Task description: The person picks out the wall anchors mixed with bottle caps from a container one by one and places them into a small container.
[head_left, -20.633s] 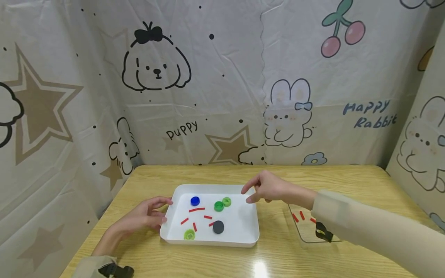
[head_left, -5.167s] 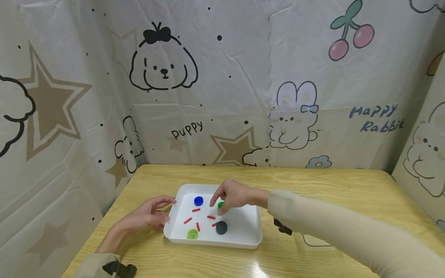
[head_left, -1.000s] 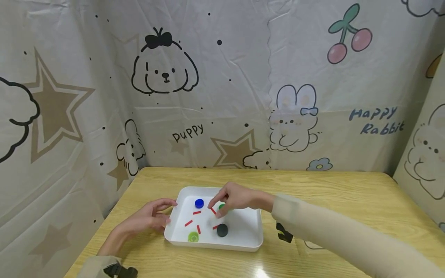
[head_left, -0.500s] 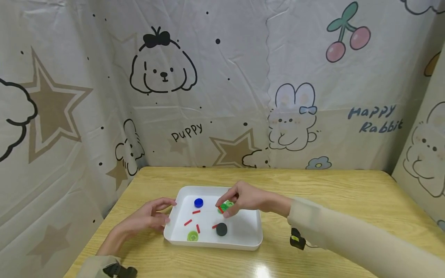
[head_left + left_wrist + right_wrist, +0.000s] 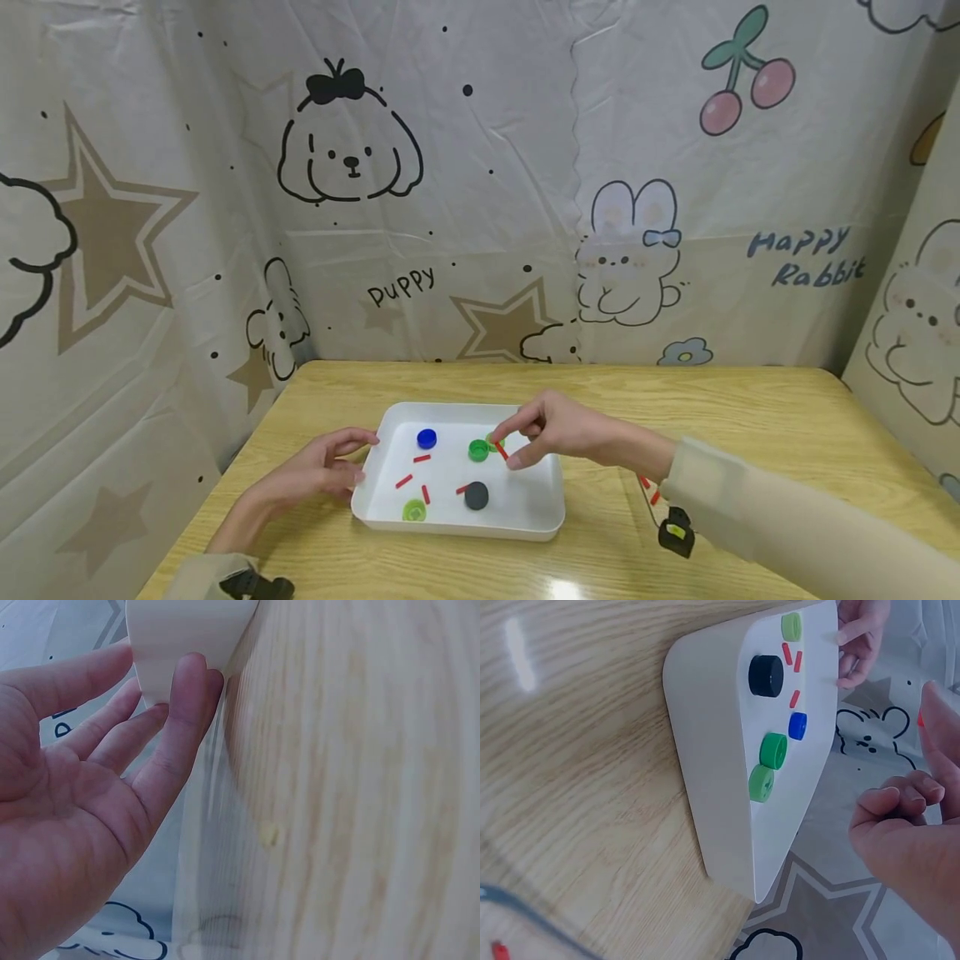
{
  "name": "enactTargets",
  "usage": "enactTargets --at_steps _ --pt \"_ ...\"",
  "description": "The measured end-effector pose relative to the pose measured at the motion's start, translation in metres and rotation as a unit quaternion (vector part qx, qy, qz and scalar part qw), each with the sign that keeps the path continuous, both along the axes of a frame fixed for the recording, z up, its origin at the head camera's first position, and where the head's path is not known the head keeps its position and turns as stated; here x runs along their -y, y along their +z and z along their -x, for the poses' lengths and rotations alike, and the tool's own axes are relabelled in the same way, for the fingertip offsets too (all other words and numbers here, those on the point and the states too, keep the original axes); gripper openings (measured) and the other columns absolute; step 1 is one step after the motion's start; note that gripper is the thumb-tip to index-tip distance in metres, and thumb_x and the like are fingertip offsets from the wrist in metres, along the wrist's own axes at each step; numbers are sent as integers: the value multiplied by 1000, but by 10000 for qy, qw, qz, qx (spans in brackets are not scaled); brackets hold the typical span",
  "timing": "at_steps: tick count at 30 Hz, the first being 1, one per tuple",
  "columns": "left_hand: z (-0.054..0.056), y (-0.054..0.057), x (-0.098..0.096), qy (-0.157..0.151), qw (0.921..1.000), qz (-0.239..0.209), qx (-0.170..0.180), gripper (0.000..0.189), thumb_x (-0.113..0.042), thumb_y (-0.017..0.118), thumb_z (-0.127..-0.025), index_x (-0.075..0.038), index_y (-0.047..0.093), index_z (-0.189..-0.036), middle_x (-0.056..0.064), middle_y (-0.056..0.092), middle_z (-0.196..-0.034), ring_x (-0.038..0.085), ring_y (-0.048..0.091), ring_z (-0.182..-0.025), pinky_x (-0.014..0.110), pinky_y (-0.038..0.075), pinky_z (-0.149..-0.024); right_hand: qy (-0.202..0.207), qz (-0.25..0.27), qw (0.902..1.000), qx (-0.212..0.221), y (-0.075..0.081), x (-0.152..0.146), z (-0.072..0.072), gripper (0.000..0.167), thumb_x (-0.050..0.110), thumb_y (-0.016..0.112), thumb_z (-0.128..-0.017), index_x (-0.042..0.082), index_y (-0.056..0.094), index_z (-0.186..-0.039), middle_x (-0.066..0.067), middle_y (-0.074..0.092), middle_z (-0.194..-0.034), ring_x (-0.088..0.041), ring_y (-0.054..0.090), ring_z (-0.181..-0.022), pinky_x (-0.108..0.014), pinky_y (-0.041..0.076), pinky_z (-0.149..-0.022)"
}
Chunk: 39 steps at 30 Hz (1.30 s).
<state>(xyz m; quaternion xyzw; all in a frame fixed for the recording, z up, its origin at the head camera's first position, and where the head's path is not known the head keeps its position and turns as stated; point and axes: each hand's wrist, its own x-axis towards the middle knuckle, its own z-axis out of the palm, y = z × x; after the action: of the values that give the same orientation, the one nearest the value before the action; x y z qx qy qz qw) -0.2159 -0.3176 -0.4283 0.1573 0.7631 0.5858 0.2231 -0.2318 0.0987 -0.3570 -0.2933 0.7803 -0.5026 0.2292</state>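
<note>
My right hand pinches a short red stick between thumb and index finger, over the right part of a white tray. My left hand touches the tray's left end, its fingers loosely extended against the wall in the left wrist view. Inside the tray lie a blue cap, a green cap, a light green cap and a black cap. Another light green cap sits beside the green one. Several red sticks are scattered among them.
To the tray's right, a clear container holding red sticks is partly hidden by my right forearm. Both stand on a wooden table. A patterned curtain hangs behind the table's back edge.
Since about five seconds ago, my right hand has picked up a red stick from mid-tray. Over the last second it has carried it rightward past the green caps. My left hand stays put.
</note>
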Motion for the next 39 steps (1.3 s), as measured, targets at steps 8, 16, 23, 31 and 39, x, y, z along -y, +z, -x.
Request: enactTargets --at_steps 8,16,23,31,39 --pt "1 -1 1 12 10000 14 -17 58 -4 67 -100 9 40 -150 34 31 -162 34 66 -111 48 61 -83 -148 61 9999 63 3 -18 -10 35 7 89 -84 7 81 -118 2 33 -73 -19 37 -76 -31 37 -68" --pt "1 -3 2 -32 10000 -49 -31 58 -3 68 -100 10 39 -149 34 30 -163 34 66 -110 48 61 -82 -357 198 9991 123 10 -40 -21 35 7 87 -85 6 80 -119 2 33 -70 -18 35 -71 -30 41 -71" --pt "2 -3 2 -11 10000 -23 -36 57 -4 68 -100 9 41 -149 34 32 -162 33 66 -110 47 62 -81 -425 268 9987 -16 10 -61 -29 36 6 85 -87 3 78 -122 2 31 -70 -16 33 -67 -30 45 -74" --pt "0 -2 2 7 10000 -45 -13 56 -3 67 -100 9 41 -148 34 27 -164 33 65 -111 47 61 -82 -724 323 9967 170 4 -91 -39 38 6 84 -88 0 76 -125 0 33 -76 -18 34 -72 -28 36 -66" --pt "1 -3 1 11 10000 -55 7 59 -4 68 -100 9 40 -150 35 27 -164 34 65 -113 47 61 -82 -788 265 9965 69 -8 -121 -51 36 7 83 -89 0 76 -124 0 38 -78 -14 37 -70 -25 37 -61"
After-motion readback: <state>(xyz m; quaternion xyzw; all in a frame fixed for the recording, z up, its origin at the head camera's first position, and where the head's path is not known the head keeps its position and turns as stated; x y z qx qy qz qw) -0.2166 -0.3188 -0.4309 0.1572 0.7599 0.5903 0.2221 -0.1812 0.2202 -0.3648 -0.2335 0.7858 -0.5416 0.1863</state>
